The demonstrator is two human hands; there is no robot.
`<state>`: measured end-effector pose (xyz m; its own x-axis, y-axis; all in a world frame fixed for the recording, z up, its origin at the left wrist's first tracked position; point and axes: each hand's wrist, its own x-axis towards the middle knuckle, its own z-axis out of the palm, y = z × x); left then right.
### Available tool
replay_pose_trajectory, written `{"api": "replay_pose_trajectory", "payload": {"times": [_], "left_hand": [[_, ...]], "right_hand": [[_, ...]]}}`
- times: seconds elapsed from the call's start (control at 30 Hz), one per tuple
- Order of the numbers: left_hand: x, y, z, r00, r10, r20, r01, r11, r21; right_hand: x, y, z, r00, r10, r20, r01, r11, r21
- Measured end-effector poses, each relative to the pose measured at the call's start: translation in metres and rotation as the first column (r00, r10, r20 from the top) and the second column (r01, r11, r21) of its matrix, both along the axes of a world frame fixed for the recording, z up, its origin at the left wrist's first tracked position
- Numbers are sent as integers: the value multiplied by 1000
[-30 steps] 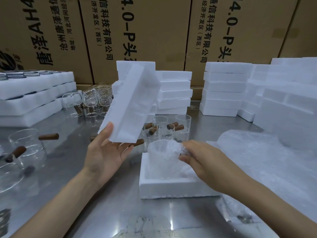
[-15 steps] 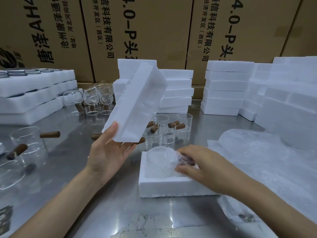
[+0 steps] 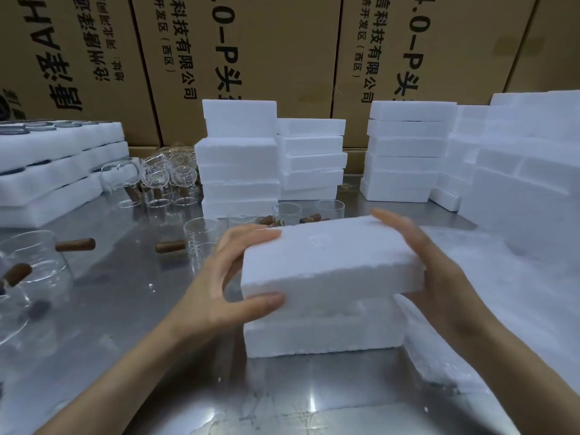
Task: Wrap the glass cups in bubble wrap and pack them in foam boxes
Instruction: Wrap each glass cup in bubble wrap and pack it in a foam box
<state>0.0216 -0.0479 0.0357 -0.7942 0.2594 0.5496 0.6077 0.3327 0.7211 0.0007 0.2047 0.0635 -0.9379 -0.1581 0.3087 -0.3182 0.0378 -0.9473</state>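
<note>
A white foam lid sits flat over the lower foam box half at the table's centre, with a narrow gap showing between them. My left hand grips the lid's left end, thumb along the front. My right hand holds its right end. The bubble-wrapped cup is hidden inside the box. A sheet of bubble wrap lies on the table to the right. Bare glass cups with brown wooden handles stand just behind and left of the box.
Stacks of foam boxes stand at the back, more at the right. Foam trays sit at the left with glass cups in front. Cardboard cartons wall off the back of the steel table.
My left hand has brought the foam lid down from its tilted position onto the box. My right hand left the wrapped cup and took the lid's right end. The cup is now covered.
</note>
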Motion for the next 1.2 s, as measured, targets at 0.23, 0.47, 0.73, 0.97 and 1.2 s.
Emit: {"api": "replay_pose_trajectory", "payload": {"times": [0.23,0.47,0.73,0.97,1.2], "left_hand": [[-2,-6,-5,995,-18,96,33,987,-160],[0,-8,-3,976,-56,211,81,991,-109],[0,-10,-3,943,-90,322,99,995,-11],[5,-17,-2,890,-151,430,141,988,55],[16,-7,-29,721,-282,633,-31,899,436]], "right_hand": [[19,-4,-28,991,-3,135,9,999,-44],[17,-9,-35,992,-45,118,50,998,-40],[15,-13,-37,990,-115,83,114,993,11],[19,-13,-33,987,-83,139,83,997,8],[20,-12,-28,981,-94,168,92,996,20]]}}
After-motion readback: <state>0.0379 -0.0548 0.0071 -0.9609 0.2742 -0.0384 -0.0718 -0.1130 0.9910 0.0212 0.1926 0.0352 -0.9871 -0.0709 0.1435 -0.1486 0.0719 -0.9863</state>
